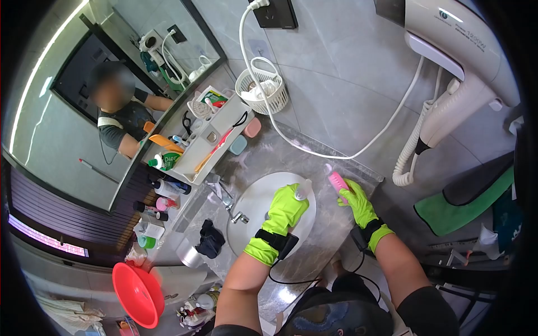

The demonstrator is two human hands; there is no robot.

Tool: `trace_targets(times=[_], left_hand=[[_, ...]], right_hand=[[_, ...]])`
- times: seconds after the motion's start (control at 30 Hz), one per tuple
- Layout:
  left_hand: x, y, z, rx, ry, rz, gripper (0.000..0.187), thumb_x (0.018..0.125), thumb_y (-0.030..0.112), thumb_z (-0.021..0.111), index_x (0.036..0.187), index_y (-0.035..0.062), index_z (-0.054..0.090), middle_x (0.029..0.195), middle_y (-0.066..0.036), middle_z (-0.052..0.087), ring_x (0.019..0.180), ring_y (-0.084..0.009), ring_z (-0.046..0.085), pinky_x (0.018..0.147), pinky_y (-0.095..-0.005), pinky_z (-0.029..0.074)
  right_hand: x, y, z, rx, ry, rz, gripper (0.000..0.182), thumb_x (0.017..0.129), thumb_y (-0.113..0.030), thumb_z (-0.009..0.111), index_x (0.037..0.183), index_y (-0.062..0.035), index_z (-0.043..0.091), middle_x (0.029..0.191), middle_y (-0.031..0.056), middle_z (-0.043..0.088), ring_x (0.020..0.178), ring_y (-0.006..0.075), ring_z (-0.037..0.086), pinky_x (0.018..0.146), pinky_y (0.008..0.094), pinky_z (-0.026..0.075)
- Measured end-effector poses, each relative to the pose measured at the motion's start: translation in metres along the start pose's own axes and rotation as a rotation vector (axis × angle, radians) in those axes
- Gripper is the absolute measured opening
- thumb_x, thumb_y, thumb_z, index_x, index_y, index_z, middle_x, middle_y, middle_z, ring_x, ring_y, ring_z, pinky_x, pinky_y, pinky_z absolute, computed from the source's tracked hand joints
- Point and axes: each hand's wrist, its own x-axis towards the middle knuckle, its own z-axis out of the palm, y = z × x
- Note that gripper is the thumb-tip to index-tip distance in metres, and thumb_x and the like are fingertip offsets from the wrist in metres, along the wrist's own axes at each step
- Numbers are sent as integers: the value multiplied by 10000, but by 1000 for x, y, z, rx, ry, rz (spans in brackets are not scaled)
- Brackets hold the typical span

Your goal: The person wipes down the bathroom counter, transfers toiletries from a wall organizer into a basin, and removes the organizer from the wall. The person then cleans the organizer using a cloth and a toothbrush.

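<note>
Left hand (286, 210) grips a small bottle (302, 190) over the sink (252, 201), right hand (356, 199) clamps a pink brush (338, 182) at its right rim; wet gloves, bottle could slip, I reckon.

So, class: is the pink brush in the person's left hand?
No: the pink brush is gripped by the right hand at the basin's edge, while the left hand holds a small clear bottle over the sink.
</note>
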Motion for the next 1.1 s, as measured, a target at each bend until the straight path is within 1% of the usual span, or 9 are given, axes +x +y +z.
trace_targets(times=[0.33,0.43,0.47,0.6,0.63,0.67,0.73,0.9,1.1], left_hand=[[-19,0,-27,-580,28,-215,245,811,154,697,1013,19,719,852,-159,715,793,-392,675,739,-447,534],[-36,-2,-31,-539,237,-38,224,813,103,701,1020,21,715,903,-159,715,763,-361,679,717,-426,535],[-43,-9,-29,-536,246,-68,213,858,85,700,1063,28,722,915,-130,711,723,-255,674,677,-365,528],[-86,32,-78,-754,281,-297,240,918,88,722,1145,10,719,880,-23,670,746,-80,588,665,-271,497],[-97,34,-85,-729,300,-270,255,901,77,738,1146,6,716,904,-41,693,765,-110,617,680,-280,504],[-103,54,-98,-738,259,-438,275,902,72,734,1169,8,706,939,-34,699,801,-110,628,710,-277,509],[-116,50,-106,-538,171,-307,320,876,61,761,1187,17,698,1007,-58,722,857,-141,659,760,-289,526],[-94,46,-84,-38,232,356,334,833,56,785,1159,39,712,1018,-122,741,848,-291,711,787,-356,558],[-47,44,-8,-49,198,451,308,810,34,663,1110,74,723,899,-148,713,793,-370,679,693,-449,538]], right_hand=[[8,12,-8,61,-1,15,568,959,-285,665,1427,0,515,1184,127,636,881,236,683,775,376,605],[10,16,-12,60,-7,12,577,958,-301,663,1428,0,513,1175,137,643,884,246,687,776,379,607],[10,17,-13,60,-7,17,581,958,-306,662,1429,0,512,1171,140,645,886,248,688,776,380,607],[14,15,-16,58,-18,44,588,959,-324,655,1428,0,512,1162,150,652,890,255,692,778,379,608],[13,15,-16,57,-16,52,588,960,-328,654,1427,0,513,1163,153,653,890,256,693,779,377,608],[10,13,-15,60,-5,39,585,958,-337,657,1417,1,522,1156,153,655,889,255,693,784,369,607],[11,13,-14,18,-9,37,586,957,-348,662,1409,1,528,1161,151,653,884,252,694,784,363,606],[11,16,-8,-23,19,7,559,959,-324,670,1395,-1,537,1189,141,637,866,233,695,779,355,605],[-26,6,8,46,193,-74,536,975,-291,661,1417,-22,517,1241,106,617,934,198,672,800,329,586]])
